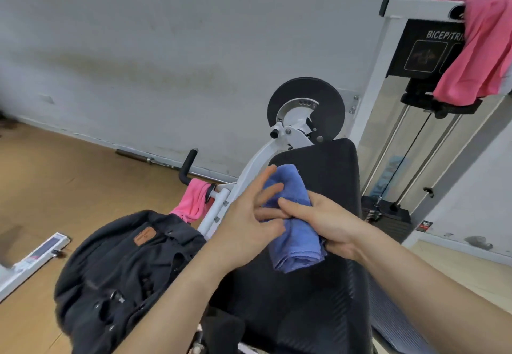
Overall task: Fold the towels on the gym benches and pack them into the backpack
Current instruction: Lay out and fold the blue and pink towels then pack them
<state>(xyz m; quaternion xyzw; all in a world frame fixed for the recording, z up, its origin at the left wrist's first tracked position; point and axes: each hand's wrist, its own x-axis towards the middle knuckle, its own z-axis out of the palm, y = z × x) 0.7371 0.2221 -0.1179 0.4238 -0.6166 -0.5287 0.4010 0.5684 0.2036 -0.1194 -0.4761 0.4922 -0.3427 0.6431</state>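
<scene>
A blue towel, folded into a thick bundle, lies on the black padded bench. My right hand grips the bundle from its right side, fingers over the top. My left hand rests against the towel's left edge with fingers spread. The black backpack with a brown leather patch sits to the left of the bench, below my left forearm. One pink towel hangs on the machine's handle bar behind the backpack. Another pink towel is draped over the weight machine's top at the right.
The white frame of the biceps/triceps machine with a black disc stands behind the bench against a grey wall. A weight stack sits at the right. A white bar lies on the wooden floor at the left.
</scene>
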